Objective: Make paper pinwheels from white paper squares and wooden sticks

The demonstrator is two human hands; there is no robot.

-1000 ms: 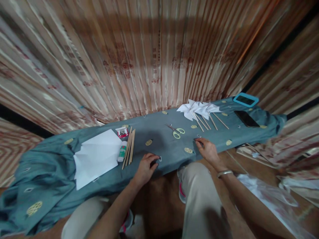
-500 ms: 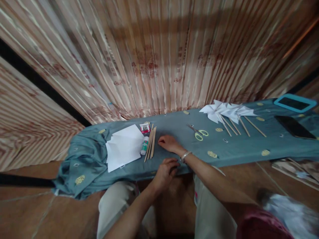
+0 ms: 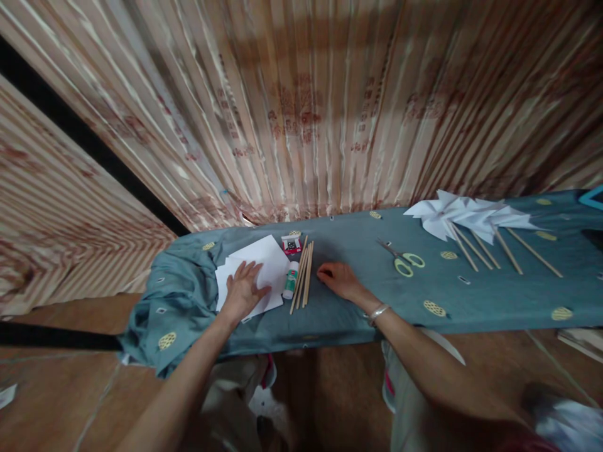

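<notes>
My left hand (image 3: 244, 290) lies over a stack of white paper sheets (image 3: 269, 256), its fingers spread on the top sheet. A green-and-white glue stick (image 3: 291, 280) is just right of the paper, with several thin wooden sticks (image 3: 304, 276) beside it. Behind the glue stick sits a small red-and-white packet (image 3: 291, 244). My right hand (image 3: 340, 280), a bracelet at its wrist, rests on the cloth right of the sticks. Its fingers are curled together and nothing shows in them. Farther right are scissors (image 3: 403, 261) with pale green handles, their blades pointing away.
Several white paper pinwheels (image 3: 443, 216) on wooden sticks lie together at the right of the narrow table (image 3: 348, 314), which has a teal patterned cloth. A blue-framed tablet (image 3: 591, 196) is cut off at the right edge. A pleated curtain (image 3: 306, 113) hangs behind the table.
My left hand has moved left from the table's front edge onto the paper and spread its fingers. My right hand stays near the sticks. The view has shifted left.
</notes>
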